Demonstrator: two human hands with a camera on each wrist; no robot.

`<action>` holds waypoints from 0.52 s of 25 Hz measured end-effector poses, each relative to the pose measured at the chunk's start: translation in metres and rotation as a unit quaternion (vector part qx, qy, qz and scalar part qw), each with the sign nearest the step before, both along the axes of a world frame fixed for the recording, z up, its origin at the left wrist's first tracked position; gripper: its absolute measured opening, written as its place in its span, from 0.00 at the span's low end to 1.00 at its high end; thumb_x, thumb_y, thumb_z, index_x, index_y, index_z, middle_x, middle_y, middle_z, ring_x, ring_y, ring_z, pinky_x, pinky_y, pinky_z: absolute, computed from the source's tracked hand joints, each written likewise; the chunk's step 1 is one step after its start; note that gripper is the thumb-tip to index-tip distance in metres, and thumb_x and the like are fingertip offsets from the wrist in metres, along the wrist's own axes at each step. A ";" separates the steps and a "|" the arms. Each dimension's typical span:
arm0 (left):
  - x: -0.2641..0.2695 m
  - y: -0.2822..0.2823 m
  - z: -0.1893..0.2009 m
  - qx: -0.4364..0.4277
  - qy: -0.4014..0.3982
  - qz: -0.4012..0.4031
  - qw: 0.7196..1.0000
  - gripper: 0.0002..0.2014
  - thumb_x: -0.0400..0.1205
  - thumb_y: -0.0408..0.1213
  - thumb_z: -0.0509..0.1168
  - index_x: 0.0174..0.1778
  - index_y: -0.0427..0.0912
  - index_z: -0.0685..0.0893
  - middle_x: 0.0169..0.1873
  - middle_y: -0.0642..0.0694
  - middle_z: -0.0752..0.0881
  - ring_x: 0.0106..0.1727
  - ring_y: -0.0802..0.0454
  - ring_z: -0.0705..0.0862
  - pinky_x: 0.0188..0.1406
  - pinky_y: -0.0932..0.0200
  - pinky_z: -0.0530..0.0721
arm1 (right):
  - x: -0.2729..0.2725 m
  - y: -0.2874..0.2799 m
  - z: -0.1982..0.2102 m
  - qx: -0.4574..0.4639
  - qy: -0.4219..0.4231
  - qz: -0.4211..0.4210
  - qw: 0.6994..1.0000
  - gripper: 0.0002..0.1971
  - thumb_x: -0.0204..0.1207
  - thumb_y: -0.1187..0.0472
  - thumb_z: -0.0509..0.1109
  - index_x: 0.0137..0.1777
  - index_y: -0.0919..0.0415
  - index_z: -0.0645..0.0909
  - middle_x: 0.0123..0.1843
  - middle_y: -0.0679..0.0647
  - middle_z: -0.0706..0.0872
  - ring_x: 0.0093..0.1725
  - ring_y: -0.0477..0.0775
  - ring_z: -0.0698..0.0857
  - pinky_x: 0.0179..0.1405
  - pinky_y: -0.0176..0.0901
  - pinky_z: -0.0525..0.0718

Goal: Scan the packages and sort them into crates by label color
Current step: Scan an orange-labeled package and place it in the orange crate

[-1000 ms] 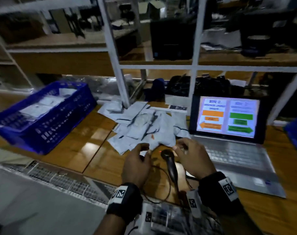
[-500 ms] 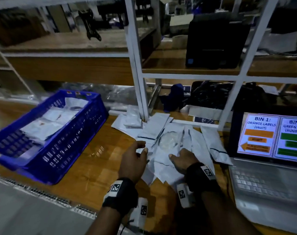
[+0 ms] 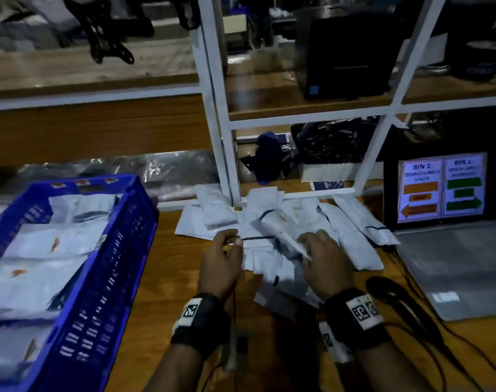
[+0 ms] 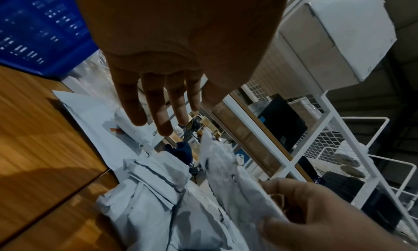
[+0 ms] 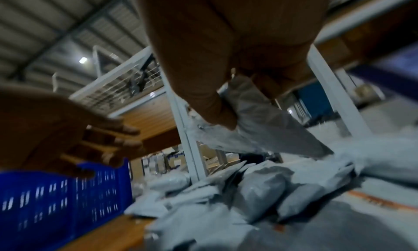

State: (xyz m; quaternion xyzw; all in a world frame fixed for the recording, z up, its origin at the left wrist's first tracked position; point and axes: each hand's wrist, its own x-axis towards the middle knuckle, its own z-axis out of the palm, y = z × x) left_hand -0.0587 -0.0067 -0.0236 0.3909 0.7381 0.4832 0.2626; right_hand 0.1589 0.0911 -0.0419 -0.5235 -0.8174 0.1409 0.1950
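Several white mailer packages (image 3: pixel 351 236) lie piled on the wooden table in front of the shelf post. My right hand (image 3: pixel 311 250) pinches one white package (image 3: pixel 272 226) by its near end and holds it tilted above the pile; the pinch between thumb and fingers is plain in the right wrist view (image 5: pixel 267 128). A small orange mark shows near its upper end. My left hand (image 3: pixel 229 241) hovers just left of it, fingers (image 4: pixel 158 112) straight and holding nothing. The blue crate (image 3: pixel 128 250) at left holds white packages with orange labels.
A black handheld scanner (image 3: pixel 388 290) lies on the table by the laptop, its cable trailing toward me. The laptop screen (image 3: pixel 442 190) shows bin 1 orange with a left arrow and bin 2 green. A white shelf frame (image 3: pixel 227 154) stands behind the pile.
The scanner that lay between my hands a second ago now sits to the right. Both hands went to the pile, and the right hand has lifted one package off it.
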 end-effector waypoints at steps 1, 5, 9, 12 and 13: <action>-0.005 0.002 -0.004 0.001 -0.009 -0.005 1.000 0.13 0.90 0.48 0.66 0.70 0.54 0.83 0.60 0.54 0.89 0.59 0.58 0.87 0.59 0.53 0.87 | -0.002 -0.009 -0.004 0.010 -0.052 0.026 0.998 0.20 0.68 0.61 0.75 0.61 0.50 0.83 0.55 0.55 0.81 0.55 0.64 0.82 0.47 0.55 0.83; -0.001 0.004 -0.021 -0.040 -0.028 -0.055 0.997 0.21 0.87 0.54 0.65 0.72 0.48 0.80 0.62 0.46 0.88 0.62 0.46 0.86 0.62 0.46 0.85 | 0.007 -0.037 -0.022 -0.124 -0.153 0.036 0.980 0.26 0.69 0.40 0.76 0.67 0.44 0.85 0.60 0.54 0.84 0.64 0.61 0.80 0.61 0.51 0.81; 0.018 0.006 -0.047 -0.098 0.003 -0.062 0.993 0.30 0.85 0.48 0.70 0.79 0.34 0.76 0.72 0.33 0.82 0.70 0.35 0.83 0.73 0.39 0.82 | 0.015 -0.037 -0.032 -0.124 -0.068 -0.099 0.985 0.30 0.79 0.41 0.72 0.79 0.52 0.76 0.73 0.62 0.74 0.71 0.68 0.77 0.69 0.58 0.81; 0.014 0.018 -0.092 -0.093 0.003 -0.035 0.995 0.25 0.76 0.56 0.70 0.70 0.57 0.81 0.62 0.37 0.89 0.63 0.34 0.88 0.66 0.33 0.87 | 0.015 -0.027 -0.037 -0.199 -0.012 -0.103 0.974 0.38 0.81 0.48 0.74 0.88 0.55 0.63 0.82 0.65 0.67 0.78 0.69 0.72 0.76 0.57 0.76; 0.009 0.021 -0.099 -0.074 -0.015 -0.035 0.996 0.23 0.73 0.57 0.70 0.64 0.63 0.80 0.58 0.39 0.91 0.59 0.36 0.90 0.61 0.30 0.89 | 0.014 -0.023 -0.038 -0.203 0.022 -0.085 0.975 0.39 0.80 0.52 0.76 0.87 0.56 0.63 0.82 0.65 0.69 0.79 0.68 0.72 0.77 0.55 0.74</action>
